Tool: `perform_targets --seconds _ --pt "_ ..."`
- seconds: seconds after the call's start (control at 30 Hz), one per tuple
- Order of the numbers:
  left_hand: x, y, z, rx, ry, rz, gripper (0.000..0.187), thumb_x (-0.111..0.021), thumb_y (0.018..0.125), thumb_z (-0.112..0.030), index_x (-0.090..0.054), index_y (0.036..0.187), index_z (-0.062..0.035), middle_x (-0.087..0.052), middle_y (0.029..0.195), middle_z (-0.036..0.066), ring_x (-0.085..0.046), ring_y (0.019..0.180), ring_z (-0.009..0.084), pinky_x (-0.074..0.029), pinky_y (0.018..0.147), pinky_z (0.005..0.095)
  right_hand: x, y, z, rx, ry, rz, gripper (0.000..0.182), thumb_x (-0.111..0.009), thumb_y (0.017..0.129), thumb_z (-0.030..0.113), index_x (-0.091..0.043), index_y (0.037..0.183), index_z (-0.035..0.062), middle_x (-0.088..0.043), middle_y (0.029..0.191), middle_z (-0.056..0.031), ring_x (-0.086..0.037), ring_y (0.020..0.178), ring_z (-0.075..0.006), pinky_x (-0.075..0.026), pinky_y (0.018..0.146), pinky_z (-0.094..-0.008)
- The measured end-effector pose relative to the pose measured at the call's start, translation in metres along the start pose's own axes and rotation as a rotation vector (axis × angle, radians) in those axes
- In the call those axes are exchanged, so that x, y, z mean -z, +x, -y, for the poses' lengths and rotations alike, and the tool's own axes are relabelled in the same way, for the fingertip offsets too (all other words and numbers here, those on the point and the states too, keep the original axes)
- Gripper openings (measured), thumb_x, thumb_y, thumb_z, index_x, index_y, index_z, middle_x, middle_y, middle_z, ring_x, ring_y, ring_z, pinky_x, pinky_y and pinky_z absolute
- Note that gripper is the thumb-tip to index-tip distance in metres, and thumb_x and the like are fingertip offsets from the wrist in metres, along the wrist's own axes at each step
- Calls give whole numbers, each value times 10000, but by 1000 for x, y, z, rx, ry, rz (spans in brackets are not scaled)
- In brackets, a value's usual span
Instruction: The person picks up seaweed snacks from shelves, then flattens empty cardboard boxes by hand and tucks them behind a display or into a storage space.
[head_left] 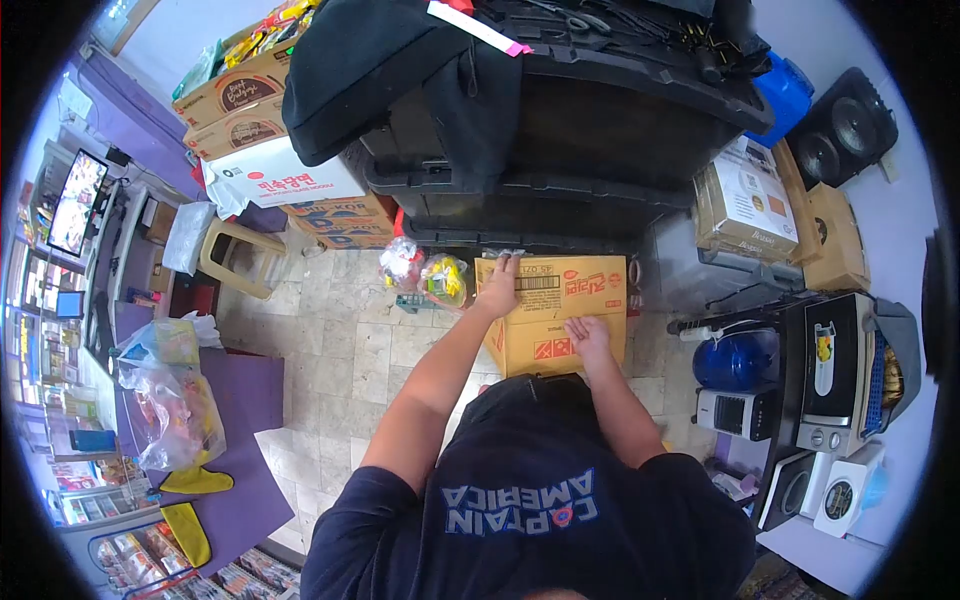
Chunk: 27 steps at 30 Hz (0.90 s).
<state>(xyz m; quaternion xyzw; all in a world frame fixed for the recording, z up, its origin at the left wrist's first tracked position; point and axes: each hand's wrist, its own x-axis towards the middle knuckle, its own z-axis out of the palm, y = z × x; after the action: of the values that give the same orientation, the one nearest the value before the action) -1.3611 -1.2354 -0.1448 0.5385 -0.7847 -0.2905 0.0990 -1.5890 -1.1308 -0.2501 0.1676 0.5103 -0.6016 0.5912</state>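
Observation:
A brown cardboard box (590,290) with red print and a barcode stands on the tiled floor in front of the body. My left hand (498,290) lies on its upper left part, fingers stretched toward the far edge. Lower on the box, near its middle, my right hand (588,336) rests with its fingers spread against the cardboard. Neither hand is wrapped round anything. Just left of the box are plastic bags with red and yellow contents (443,281).
Large black bins (600,120) stand beyond the box. Stacked cartons (240,130) and a beige stool (240,258) are at the left, with a purple table (250,400) nearer. A shelf with a microwave (832,360) stands at the right.

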Motion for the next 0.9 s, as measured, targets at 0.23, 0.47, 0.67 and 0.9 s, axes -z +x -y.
perform_targets --seconds 0.23,0.47,0.67,0.9 --pt "-3 3 -3 7 -18 5 888 -701 720 -59 -234 1476 -83 -251 1513 213 -419 1295 439 -428 1048 460 -29 20 0 -45 -105 -60 182 -558 905 151 -553 1044 34 -621 984 -147 -622 940 -295 -522 926 -479" --pt "2 2 -7 -24 -34 12 871 -721 707 -72 -264 1447 -37 -281 1487 239 -422 1293 429 -419 1054 451 -46 27 -12 87 171 27 262 -551 951 228 -563 1184 110 -623 1149 -46 -591 1016 -235 -491 832 -410" --pt "34 -13 -24 -59 -81 16 719 -700 754 -120 -369 1385 -17 -404 1388 254 -465 1241 431 -429 1031 455 -58 -8 3 85 217 22 291 -542 972 289 -571 1191 100 -643 1163 -43 -610 1001 -236 -493 805 -390" --pt "35 -28 -20 -122 -177 19 456 -695 792 -194 -583 1198 -19 -616 1113 247 -603 1057 401 -492 907 454 -30 -3 6 204 242 36 341 -615 926 244 -572 1238 113 -635 1192 -41 -588 1071 -248 -464 872 -446"
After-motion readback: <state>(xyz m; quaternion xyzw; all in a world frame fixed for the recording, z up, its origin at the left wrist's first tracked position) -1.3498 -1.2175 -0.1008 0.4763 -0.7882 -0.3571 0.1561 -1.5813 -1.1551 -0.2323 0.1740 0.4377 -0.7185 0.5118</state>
